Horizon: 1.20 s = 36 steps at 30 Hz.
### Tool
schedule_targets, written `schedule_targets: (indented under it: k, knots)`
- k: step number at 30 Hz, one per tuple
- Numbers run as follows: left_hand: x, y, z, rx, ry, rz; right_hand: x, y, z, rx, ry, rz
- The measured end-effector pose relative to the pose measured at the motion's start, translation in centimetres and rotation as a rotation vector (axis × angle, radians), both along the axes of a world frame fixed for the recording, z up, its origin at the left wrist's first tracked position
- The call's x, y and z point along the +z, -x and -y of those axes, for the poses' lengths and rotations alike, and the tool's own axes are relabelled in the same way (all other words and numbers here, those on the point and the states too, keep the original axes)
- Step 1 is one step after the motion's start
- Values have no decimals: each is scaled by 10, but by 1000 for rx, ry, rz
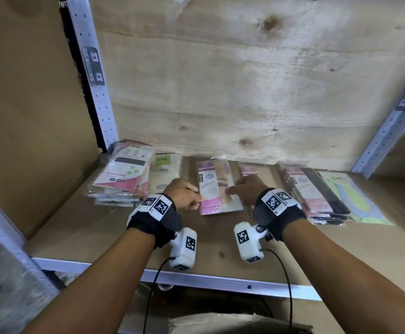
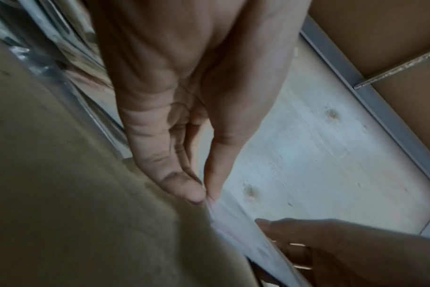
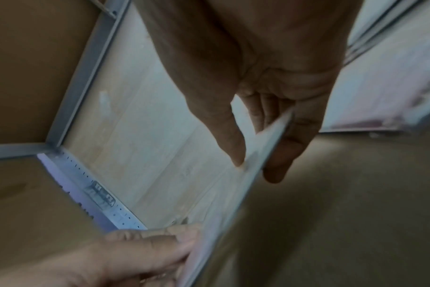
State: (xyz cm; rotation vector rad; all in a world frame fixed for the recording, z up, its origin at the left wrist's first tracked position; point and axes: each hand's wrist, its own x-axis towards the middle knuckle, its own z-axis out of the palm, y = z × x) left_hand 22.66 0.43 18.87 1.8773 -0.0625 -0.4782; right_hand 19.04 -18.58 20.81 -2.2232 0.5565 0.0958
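Head view, far left: a stack of packets [image 1: 122, 175] lies on the shelf board [image 1: 95, 227].
Left hand [image 1: 184, 194]: thumb and forefinger pinch the left edge of the pink packet [image 1: 217, 189].
Packet position: mid-shelf, between both hands.
Right hand [image 1: 249, 189]: thumb above, fingers beneath, gripping its right edge.
Far right: another packet pile [image 1: 322, 196].

bare shelf board [image 1: 95, 227] in front, packet stacks [image 1: 122, 179] flanking, plywood wall [image 1: 244, 92] behind
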Motion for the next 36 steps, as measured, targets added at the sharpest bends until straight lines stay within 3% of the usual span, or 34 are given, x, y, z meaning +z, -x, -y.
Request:
schedule_targets:
  k: [6,23,31,36]
  knots:
    - [-9,-12,12,64,-124,92,4,-1,-2,36,181,-82]
    - [-15,-15,27,-13,-349,172,3,6,-4,102,246,-57]
    - [-7,-16,12,3,-262,236,11,10,-6,132,281,-35]
    - [8,-25,-23,159,-94,296,13,1,-20,156,89,76]
